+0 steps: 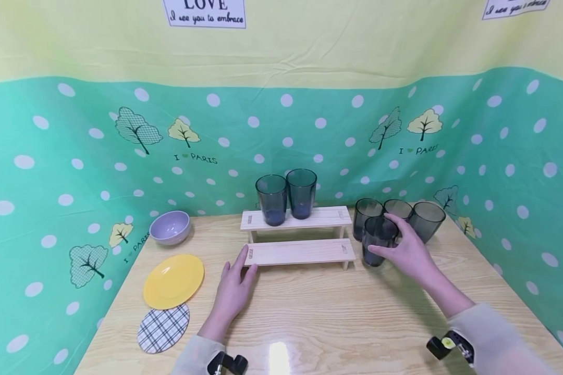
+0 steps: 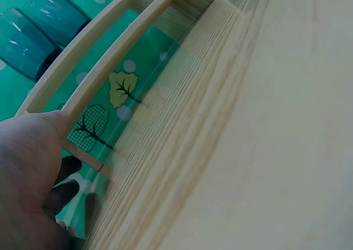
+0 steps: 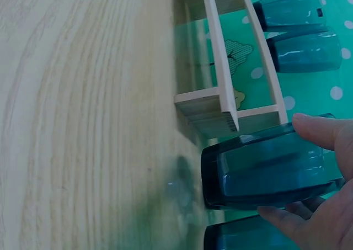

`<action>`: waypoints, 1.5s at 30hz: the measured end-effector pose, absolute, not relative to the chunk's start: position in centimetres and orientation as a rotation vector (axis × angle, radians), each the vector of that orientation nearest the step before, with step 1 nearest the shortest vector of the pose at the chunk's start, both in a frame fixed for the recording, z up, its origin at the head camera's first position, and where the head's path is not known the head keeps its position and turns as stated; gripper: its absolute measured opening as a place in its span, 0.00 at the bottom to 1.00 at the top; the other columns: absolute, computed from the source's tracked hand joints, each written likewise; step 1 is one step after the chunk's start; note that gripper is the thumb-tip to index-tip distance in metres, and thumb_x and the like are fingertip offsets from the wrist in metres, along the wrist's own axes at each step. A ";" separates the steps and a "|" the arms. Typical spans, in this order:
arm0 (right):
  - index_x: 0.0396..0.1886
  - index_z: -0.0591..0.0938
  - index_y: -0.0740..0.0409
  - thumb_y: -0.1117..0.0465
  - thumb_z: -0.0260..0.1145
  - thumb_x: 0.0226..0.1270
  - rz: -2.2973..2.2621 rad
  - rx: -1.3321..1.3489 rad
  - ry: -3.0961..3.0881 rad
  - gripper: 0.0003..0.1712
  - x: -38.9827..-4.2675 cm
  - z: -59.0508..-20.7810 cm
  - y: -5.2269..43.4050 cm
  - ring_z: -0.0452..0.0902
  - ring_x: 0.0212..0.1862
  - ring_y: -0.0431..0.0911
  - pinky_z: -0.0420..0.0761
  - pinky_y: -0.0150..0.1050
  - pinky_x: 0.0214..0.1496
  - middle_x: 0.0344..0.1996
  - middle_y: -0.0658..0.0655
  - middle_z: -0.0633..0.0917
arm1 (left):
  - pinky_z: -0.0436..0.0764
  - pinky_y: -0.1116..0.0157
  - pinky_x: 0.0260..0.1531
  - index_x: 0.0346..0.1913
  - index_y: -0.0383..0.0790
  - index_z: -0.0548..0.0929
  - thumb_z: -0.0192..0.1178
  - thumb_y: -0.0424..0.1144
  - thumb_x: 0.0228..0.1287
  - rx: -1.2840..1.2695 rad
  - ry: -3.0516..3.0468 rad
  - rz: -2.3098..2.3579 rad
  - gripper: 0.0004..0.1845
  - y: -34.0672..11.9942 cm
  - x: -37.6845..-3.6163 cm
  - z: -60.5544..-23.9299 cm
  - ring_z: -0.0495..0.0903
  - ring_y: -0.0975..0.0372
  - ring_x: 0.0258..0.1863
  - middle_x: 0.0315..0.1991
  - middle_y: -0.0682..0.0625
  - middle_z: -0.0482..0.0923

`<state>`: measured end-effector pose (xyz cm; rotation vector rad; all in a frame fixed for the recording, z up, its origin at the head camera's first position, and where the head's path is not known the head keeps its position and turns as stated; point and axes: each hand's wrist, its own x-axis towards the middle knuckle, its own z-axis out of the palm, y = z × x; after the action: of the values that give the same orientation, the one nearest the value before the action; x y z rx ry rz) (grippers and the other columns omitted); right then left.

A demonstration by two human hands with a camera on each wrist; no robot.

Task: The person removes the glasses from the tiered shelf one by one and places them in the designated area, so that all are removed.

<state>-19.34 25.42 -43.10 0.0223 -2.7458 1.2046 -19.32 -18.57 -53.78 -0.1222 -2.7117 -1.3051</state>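
A two-tier wooden shelf (image 1: 300,251) stands mid-table, with two dark blue-grey cups (image 1: 286,198) upright on its upper tier. My left hand (image 1: 238,271) lies on the table with straight fingers touching the left end of the lower tier. In the left wrist view the thumb of that hand (image 2: 33,167) presses the shelf's frame (image 2: 110,79). Just right of the shelf, my right hand (image 1: 383,234) grips a dark cup (image 1: 374,260) that stands on the table. The right wrist view shows that hand (image 3: 300,173) with thumb and fingers on opposite sides of the cup (image 3: 259,170).
Three more dark cups (image 1: 427,219) stand close behind the gripped one. A purple bowl (image 1: 170,227), a yellow plate (image 1: 173,280) and a plaid coaster (image 1: 163,328) sit at the left. A green dotted cloth (image 1: 51,182) walls the table on three sides.
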 end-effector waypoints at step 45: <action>0.91 0.53 0.60 0.53 0.86 0.67 1.283 0.095 -2.720 0.65 -20.2 -44.6 25.5 0.57 0.81 0.75 0.64 0.75 0.79 0.83 0.78 0.59 | 0.54 0.24 0.77 0.90 0.51 0.60 0.55 0.54 0.89 -0.106 -2.719 -1.295 0.36 -18.5 -19.3 -53.7 0.48 0.24 0.83 0.82 0.39 0.68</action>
<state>-20.25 25.49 -44.63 0.0949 -2.7198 1.2831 -19.30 -18.54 -53.73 -0.1060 -2.7190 -1.2949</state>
